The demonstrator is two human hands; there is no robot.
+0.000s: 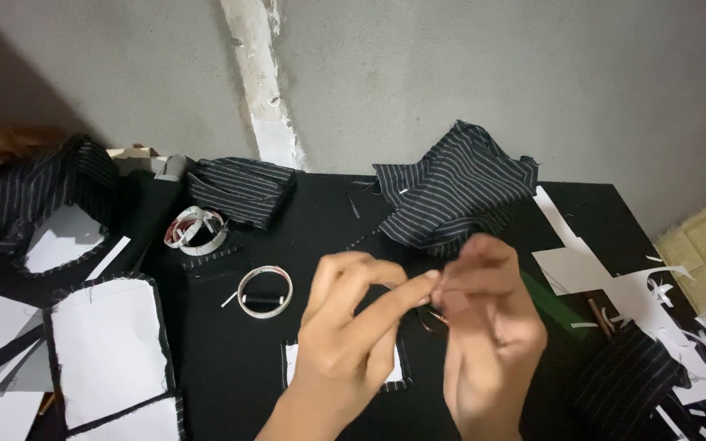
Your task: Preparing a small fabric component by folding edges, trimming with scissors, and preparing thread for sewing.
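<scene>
Both hands meet fingertip to fingertip above the small black-edged white fabric patch [392,367]: left hand [353,327] and right hand [488,327] are pinched together on something too fine to identify. Judged step: fine pinch-work; steady fingers are needed.

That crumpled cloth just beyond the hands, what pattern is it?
The crumpled cloth is black with thin white pinstripes, shown best in the head view.

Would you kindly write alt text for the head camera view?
Two hands, left and right, meet fingertip to fingertip above a black table, pinching something too small to identify. Pinstriped fabric pieces, tape rolls and white paper scraps lie around them.
</scene>
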